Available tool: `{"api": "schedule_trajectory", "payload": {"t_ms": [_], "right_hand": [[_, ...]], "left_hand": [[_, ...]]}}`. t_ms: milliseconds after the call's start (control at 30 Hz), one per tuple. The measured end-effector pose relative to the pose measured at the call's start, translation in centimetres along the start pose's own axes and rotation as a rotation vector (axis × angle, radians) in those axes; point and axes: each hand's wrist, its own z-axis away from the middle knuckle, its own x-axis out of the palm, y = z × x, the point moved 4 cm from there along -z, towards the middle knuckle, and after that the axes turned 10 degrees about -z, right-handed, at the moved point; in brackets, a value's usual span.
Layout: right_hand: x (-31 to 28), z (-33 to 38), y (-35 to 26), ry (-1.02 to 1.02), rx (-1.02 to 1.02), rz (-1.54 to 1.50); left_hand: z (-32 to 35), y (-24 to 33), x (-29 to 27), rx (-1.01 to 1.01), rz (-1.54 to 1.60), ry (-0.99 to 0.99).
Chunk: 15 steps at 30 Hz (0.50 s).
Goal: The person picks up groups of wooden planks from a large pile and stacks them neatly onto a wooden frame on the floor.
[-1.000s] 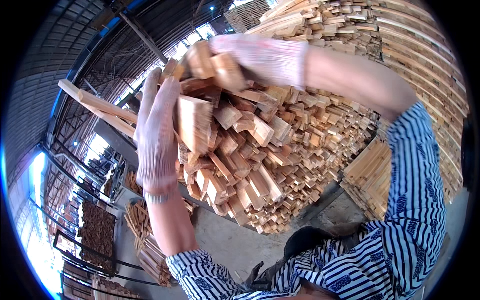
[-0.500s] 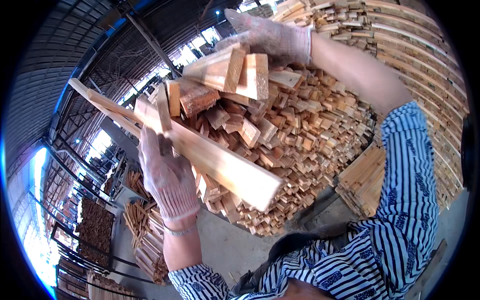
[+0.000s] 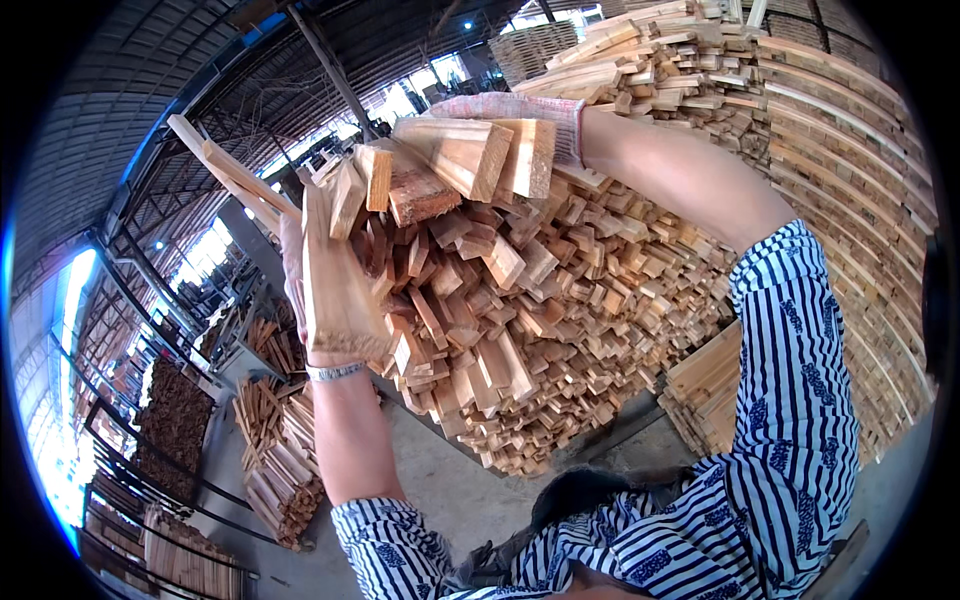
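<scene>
My left hand (image 3: 292,262), in a pale knit glove, is at the outer left side of a wooden board (image 3: 338,285), gripping it. The board's near end tilts down over my wrist, and most of the fingers are hidden behind it. My right hand (image 3: 520,108), gloved too, lies stretched out over the far side of two thick boards (image 3: 465,155) on top of the pile. Its fingertips are partly hidden by the wood. Between my hands rest a reddish, rough-edged block (image 3: 420,196) and several shorter pieces.
A large stack of cut wood strips (image 3: 600,290) fills the middle. Long slats (image 3: 840,180) stand layered at the right, with flat boards (image 3: 705,385) low beside the stack. Loose strips (image 3: 285,470) lie in a pile at the lower left, and a dark rail (image 3: 190,470) runs beyond them.
The board at my left hand has swung from slanting rightward to pointing down toward me. My right hand has come down from above onto the far side of the top boards.
</scene>
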Motion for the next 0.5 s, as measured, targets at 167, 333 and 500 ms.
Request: {"api": "schedule_trajectory", "payload": {"t_ms": [167,333,500], "right_hand": [[0.8,-3.3,0.1,0.026,0.05,0.215],[-1.9,-8.2,4.8,-0.176,0.126,0.051],[3.0,0.2,1.8,0.089,0.005,0.134]], "left_hand": [[-1.6,1.9,0.3,-0.097,-0.084,0.302],[-1.0,1.8,2.6,-0.223,-0.03,0.261],[1.1,2.6,2.1,0.043,-0.015,0.032]]}}
